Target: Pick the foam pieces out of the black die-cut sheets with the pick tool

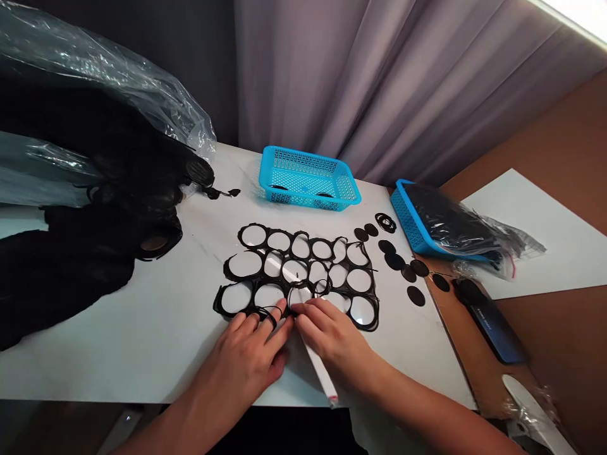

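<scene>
A black sheet with several round holes lies flat on the white table, its cut edges thin and partly curled. My left hand rests on its near edge with fingers spread; thin black strips loop around one finger. My right hand is closed on a slim white pen-like stick, which sticks out below the palm toward me. Its fingertips press on the rim of a middle hole in the near row, close to my left fingertips. The stick's far end is hidden under my fingers.
Several black discs lie to the right, near a coiled black ring. A blue basket stands behind; another blue basket holds plastic-wrapped black material. Black fabric and clear plastic cover the left. A dark box lies right.
</scene>
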A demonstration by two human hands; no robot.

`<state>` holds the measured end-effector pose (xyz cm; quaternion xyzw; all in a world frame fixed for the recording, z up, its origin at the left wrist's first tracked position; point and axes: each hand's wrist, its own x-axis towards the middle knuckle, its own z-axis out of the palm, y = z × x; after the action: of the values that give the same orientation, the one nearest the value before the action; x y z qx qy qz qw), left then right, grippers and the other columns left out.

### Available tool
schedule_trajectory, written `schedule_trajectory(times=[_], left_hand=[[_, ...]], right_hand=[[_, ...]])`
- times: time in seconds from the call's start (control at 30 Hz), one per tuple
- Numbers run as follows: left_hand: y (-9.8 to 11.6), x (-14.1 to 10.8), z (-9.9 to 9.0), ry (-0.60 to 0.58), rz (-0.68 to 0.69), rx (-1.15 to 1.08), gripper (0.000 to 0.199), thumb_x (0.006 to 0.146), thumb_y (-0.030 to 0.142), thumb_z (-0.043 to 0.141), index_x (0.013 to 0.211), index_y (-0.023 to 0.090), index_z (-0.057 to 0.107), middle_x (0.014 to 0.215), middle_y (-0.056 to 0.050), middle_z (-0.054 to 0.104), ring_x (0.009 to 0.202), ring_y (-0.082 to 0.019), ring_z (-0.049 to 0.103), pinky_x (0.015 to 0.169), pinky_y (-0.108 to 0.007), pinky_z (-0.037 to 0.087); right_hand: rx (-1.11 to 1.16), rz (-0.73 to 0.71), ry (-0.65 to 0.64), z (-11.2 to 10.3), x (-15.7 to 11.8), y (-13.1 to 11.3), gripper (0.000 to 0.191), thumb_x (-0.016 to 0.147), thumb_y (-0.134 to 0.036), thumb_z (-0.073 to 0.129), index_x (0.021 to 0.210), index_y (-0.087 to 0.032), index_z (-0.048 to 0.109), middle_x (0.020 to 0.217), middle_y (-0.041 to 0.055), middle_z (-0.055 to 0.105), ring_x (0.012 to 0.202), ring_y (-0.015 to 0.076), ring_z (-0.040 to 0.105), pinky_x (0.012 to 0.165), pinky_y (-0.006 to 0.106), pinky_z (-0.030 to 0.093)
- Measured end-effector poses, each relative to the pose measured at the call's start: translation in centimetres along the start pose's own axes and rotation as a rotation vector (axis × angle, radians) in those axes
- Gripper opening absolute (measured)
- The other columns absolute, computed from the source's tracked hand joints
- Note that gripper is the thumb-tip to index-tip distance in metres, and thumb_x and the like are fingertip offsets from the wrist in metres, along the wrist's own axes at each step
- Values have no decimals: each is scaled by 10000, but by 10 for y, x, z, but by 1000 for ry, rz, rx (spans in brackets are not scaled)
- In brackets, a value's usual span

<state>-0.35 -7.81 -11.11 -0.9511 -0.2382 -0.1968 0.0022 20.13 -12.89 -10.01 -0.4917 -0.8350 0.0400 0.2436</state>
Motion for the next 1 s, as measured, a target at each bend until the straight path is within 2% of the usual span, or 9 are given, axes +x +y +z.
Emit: schedule_trajectory(times=[0.1, 0.23, 0.33, 0.43, 0.57, 0.77, 0.9, 0.93, 1.0], left_hand=[[0, 1, -1, -4, 5, 11, 345, 938, 159, 484, 1228, 171, 672, 1295, -92, 642, 771, -209, 557, 806, -381, 371], [0, 2, -1, -13, -14, 16, 351, 952, 159, 469, 1248, 189, 655, 1323, -64, 630, 750, -186, 552, 808, -370, 376], [0, 1, 0, -3, -19, 4, 350, 957, 157, 451, 1242, 189, 652, 1327, -68, 628, 757, -181, 564, 801, -364, 385], [-1, 0, 0, -1, -13, -1, 356, 948, 153, 462, 1256, 183, 640, 1328, -87, 624, 757, -179, 574, 795, -367, 399], [-2, 0, 0, -22, 5, -1, 367, 949, 153, 456, 1274, 176, 624, 1322, -99, 625, 747, -178, 579, 791, -379, 417], [-3, 1, -3, -11, 7, -42, 359, 958, 143, 433, 1262, 171, 621, 1330, -89, 617, 761, -177, 587, 771, -374, 443], [-6, -1, -16, -5, -32, -179, 325, 984, 151, 460, 1274, 188, 602, 1331, -68, 598, 895, -167, 612, 828, -340, 469], [-8, -2, -20, 22, -42, -202, 315, 986, 141, 475, 1271, 190, 598, 1319, -61, 598, 938, -160, 611, 856, -326, 467], [-13, -6, -27, 101, -61, -191, 295, 982, 120, 507, 1257, 184, 595, 1271, -52, 614, 981, -152, 604, 890, -312, 458]], right_hand=[[-76, 30, 47, -20, 11, 20, 160, 978, -81, 407, 891, -153, 520, 969, 132, 636, 863, 234, 537, 758, 351, 470], [-258, 298, 274, -42, 20, 78, 160, 986, -150, 396, 865, -188, 493, 870, 88, 609, 798, 220, 515, 695, 329, 402], [-376, 403, 344, -48, 19, 114, 171, 965, -190, 426, 796, -203, 448, 787, 68, 584, 734, 215, 495, 644, 317, 350], [-378, 534, 383, -50, 14, 130, 162, 934, -219, 449, 773, -208, 443, 760, 70, 597, 713, 219, 502, 630, 315, 328], [-116, 666, 403, -54, 9, 126, 189, 928, -310, 512, 776, -199, 500, 802, 64, 653, 652, 181, 522, 611, 294, 347], [251, 692, 383, -59, 6, 101, 257, 889, -385, 593, 730, -189, 544, 754, 44, 643, 684, 171, 541, 620, 276, 388], [468, 722, 95, -69, -2, 85, 248, 873, -380, 634, 740, -174, 592, 763, 37, 635, 676, 155, 524, 590, 264, 376], [544, 738, 72, -70, -4, 84, 261, 864, -386, 655, 729, -171, 596, 743, 32, 620, 669, 150, 520, 585, 262, 379], [751, 785, 203, -71, -6, 85, 284, 827, -400, 714, 714, -165, 604, 724, 27, 596, 693, 146, 541, 609, 256, 419]])
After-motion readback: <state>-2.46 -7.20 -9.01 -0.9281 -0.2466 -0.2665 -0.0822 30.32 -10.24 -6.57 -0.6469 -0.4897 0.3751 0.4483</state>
